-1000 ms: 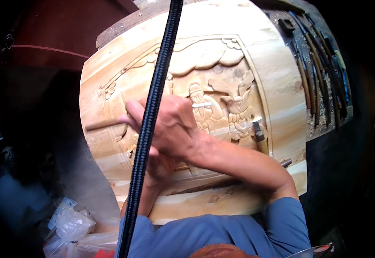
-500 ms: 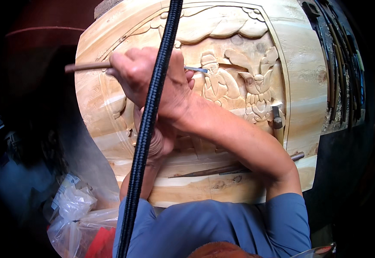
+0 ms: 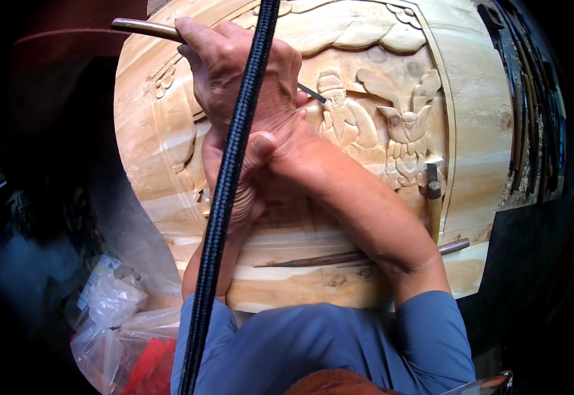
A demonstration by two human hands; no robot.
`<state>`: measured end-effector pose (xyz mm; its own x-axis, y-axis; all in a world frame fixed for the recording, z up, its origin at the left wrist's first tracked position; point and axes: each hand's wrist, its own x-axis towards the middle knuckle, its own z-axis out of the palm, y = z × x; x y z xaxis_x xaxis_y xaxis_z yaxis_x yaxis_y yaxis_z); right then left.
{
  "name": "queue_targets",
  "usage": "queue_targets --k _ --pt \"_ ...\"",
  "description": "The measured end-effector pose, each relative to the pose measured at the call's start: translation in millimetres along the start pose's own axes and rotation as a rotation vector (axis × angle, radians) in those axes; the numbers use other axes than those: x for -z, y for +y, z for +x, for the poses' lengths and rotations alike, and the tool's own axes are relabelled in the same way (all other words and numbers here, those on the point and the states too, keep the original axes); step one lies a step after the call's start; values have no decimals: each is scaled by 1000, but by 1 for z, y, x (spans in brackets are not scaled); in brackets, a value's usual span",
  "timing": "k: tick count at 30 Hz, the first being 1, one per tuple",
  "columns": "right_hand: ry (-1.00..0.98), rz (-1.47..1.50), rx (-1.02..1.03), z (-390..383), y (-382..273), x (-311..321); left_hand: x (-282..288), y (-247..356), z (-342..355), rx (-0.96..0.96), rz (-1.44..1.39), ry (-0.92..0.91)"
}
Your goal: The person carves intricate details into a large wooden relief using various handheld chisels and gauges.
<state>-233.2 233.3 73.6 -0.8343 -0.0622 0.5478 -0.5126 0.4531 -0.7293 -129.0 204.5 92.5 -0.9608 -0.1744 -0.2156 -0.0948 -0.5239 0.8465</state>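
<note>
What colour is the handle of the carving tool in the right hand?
The handle is brown; it shows in the head view.

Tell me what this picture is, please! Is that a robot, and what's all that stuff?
There's no robot here, just a person working bare-handed. A camera on that person's head looks down, and its very wide lens makes straight edges bend. The right hand grips a chisel, whose thin metal end points at a carved figure on the big wooden panel. The left hand is underneath, mostly hidden, with its thumb by the right wrist. A hammer and a long pointed tool lie on the wood. More tools lie off to the right. A black cord crosses the view.
</note>
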Motion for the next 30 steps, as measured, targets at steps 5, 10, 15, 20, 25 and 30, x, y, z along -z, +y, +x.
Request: queue_targets --k 5,10,15,20,25,30 --pt "61 42 -14 -3 1 -4 8 -3 0 -15 -54 -33" --pt "86 19 5 -6 11 -3 21 -18 7 -43 -36 -85" --pt "95 110 -19 -3 1 -1 23 -9 2 -21 -64 -81" --pt "112 115 -20 -3 1 -1 19 -5 0 37 -25 14" --pt "179 126 33 -4 8 -2 27 -15 1 29 -35 5" --pt "226 147 50 1 2 0 26 -10 -1 21 -25 14"
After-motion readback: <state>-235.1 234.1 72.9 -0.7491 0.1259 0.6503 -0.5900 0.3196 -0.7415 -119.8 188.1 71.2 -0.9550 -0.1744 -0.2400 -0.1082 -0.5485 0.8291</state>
